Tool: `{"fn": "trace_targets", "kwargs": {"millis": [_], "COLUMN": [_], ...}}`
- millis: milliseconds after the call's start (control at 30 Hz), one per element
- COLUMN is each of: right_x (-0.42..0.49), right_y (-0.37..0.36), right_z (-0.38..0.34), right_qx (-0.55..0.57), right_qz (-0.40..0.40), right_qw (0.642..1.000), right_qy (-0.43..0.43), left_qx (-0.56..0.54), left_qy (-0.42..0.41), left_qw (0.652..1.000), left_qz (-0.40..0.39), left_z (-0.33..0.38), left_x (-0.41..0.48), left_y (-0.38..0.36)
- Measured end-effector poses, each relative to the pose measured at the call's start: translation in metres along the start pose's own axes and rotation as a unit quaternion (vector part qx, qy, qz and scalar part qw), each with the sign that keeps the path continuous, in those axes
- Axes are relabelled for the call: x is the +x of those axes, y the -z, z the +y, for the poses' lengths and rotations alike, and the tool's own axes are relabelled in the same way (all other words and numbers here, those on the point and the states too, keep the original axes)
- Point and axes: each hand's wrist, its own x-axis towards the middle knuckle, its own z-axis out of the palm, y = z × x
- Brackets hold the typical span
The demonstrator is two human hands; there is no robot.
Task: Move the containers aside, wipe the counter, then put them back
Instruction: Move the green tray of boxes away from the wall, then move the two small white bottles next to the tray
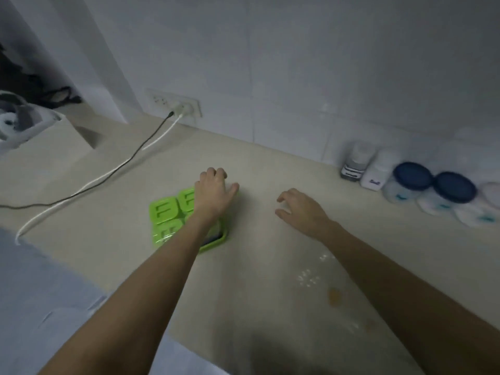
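Note:
A bright green tray of lidded compartments [165,212] lies on the beige counter [270,253]. My left hand [212,192] rests on the tray's far right end, fingers curled over it. To its right, my right hand [300,209] hovers low over bare counter, fingers spread and holding nothing. Several containers stand against the wall at the right: a grey-capped jar [354,163], a white jar [377,171] and two blue-lidded jars [412,177] [454,188]. White crumbs [308,278] and an orange stain [335,295] mark the counter near my right forearm.
A black cable and a white cable [108,175] run from the wall socket [178,105] across the counter's left part. A white appliance [24,123] stands at the far left. The counter's front edge drops off at lower left.

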Motion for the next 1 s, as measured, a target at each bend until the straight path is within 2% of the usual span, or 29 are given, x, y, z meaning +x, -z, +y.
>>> {"fn": "trace_targets", "kwargs": {"millis": [133, 267, 367, 433, 567, 667, 867, 1000], "right_x": [-0.022, -0.038, -0.035, -0.03, -0.014, -0.005, 0.01, 0.008], "right_y": [0.068, 0.128, 0.153, 0.161, 0.166, 0.159, 0.147, 0.14], "right_z": [0.09, 0.156, 0.184, 0.198, 0.214, 0.22, 0.215, 0.195], "right_qx": [-0.078, -0.156, -0.151, -0.159, -0.162, -0.145, -0.133, -0.176], "right_qz": [0.06, 0.096, 0.132, 0.123, 0.019, -0.023, 0.026, 0.036], "right_qw": [0.99, 0.972, 0.97, 0.97, 0.974, 0.976, 0.976, 0.977], "right_qy": [-0.102, -0.144, -0.138, -0.133, -0.158, -0.163, -0.168, -0.114], "left_qx": [0.011, 0.001, -0.003, 0.023, 0.047, 0.067, 0.062, 0.052], "left_qy": [-0.187, -0.303, -0.327, -0.338, -0.345, -0.354, -0.385, -0.371], "left_qw": [0.976, 0.945, 0.937, 0.927, 0.916, 0.914, 0.911, 0.918], "left_qz": [-0.112, -0.123, -0.127, -0.157, -0.2, -0.185, -0.135, -0.128], "left_z": [0.107, 0.197, 0.246, 0.273, 0.304, 0.31, 0.302, 0.276], "left_x": [0.035, 0.058, 0.073, 0.084, 0.099, 0.105, 0.102, 0.104], "left_y": [-0.032, -0.058, -0.075, -0.086, -0.102, -0.108, -0.111, -0.095]}}
